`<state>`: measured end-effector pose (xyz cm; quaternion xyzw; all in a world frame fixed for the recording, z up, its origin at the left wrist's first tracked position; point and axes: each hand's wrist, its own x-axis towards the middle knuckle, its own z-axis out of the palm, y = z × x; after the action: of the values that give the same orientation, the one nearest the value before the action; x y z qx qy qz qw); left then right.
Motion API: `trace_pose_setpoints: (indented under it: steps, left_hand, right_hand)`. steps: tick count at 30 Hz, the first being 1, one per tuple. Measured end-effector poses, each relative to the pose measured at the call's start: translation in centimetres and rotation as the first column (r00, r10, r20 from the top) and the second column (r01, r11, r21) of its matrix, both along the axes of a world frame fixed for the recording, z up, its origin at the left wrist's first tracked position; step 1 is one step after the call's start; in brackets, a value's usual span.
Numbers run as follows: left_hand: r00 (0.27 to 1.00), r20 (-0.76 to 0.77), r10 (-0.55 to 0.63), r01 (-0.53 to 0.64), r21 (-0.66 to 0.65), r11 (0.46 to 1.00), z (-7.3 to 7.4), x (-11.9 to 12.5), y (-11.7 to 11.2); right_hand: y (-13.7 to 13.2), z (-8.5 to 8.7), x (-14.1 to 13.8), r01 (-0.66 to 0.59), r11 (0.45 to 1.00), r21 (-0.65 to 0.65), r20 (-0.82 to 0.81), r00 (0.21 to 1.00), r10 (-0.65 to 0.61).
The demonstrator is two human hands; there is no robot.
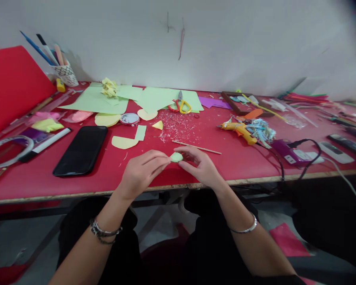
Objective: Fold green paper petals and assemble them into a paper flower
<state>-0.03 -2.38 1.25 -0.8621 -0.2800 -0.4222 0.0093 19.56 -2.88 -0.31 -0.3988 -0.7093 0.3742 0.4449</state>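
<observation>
Green paper (177, 158), a small piece, is held up over the front edge of the red bench (246, 166). The left hand (145, 168) pinches its near-left end with the fingertips; the right hand (199, 163) curves thumb and fingers around the other side, though I cannot tell how firmly they press.

Just beyond the hands, a thin stick (196, 147) lies across the way, with white shreds (178, 127) scattered behind it. A yellow wedge (158, 125) sits at their left, near cut scraps (124, 142) and a cream heart (147, 114). Scissors (184, 107) with red and yellow handles rest on green sheets (157, 98), a crumpled yellow wad (109, 88) to their left.

Further left lies a dark-screened phone (81, 150). At right, a yellow glue gun (239, 130) touches a heap of threads (263, 130); beyond, a black cable (313, 144) plugs into a purple box (293, 153), whose markings are too small to read.

A patterned cup (67, 74) holds pens (46, 51), leaning left. The brown tray (228, 103) contains small scraps that are hard to make out.
</observation>
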Motion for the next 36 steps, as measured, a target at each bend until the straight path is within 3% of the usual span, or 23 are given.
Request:
trace_pose_setpoints:
  steps: [4, 7, 10, 14, 20, 23, 27, 32, 36]
  left_hand:
    - [0.988, 0.153, 0.032, -0.005, -0.177, 0.984, 0.4, 0.3, 0.1]
    - [0.967, 0.245, 0.076, 0.010, -0.335, 0.942, 0.4, 0.4, 0.3]
    - [0.928, 0.317, 0.199, -0.017, -0.496, 0.868, 0.2, 0.2, 0.8]
    - [0.862, 0.341, 0.376, -0.044, -0.688, 0.724, -0.4, -0.8, 1.8]
    - [0.757, 0.437, 0.486, 0.089, -0.805, 0.586, -0.9, -2.2, 2.9]
    - [0.745, 0.462, 0.481, 0.157, -0.822, 0.547, -0.9, -2.4, 3.1]
    - [0.763, 0.456, 0.458, 0.156, -0.818, 0.554, -0.7, -2.6, 3.2]
    - [0.841, 0.355, 0.407, -0.043, -0.707, 0.705, -0.4, -3.2, 3.0]
    - [0.871, 0.281, 0.403, -0.169, -0.599, 0.782, -0.1, -3.5, 2.6]
  right_hand:
    - [0.0, 0.1, -0.1, -0.007, 0.998, -0.058, -0.011, 1.000, 0.006]
    - [0.1, 0.0, -0.1, 0.004, 0.994, -0.110, -0.028, 1.000, -0.007]
    - [0.3, -0.1, -0.2, 0.006, 0.988, -0.156, -0.062, 0.998, -0.016]
    - [0.4, -0.2, -0.2, 0.015, 0.983, -0.184, -0.065, 0.998, -0.027]
    - [0.7, -0.5, -0.1, 0.025, 0.981, -0.194, -0.085, 0.996, -0.042]
    - [0.8, -0.6, -0.2, 0.031, 0.981, -0.191, -0.084, 0.995, -0.048]
    - [0.9, -0.8, -0.4, 0.048, 0.984, -0.174, -0.055, 0.997, -0.059]
    - [1.2, -0.3, -0.2, 0.120, 0.988, -0.096, 0.037, 0.992, -0.117]
    - [4.0, 1.8, -0.1, 0.113, 0.987, 0.110, 0.199, 0.971, -0.133]
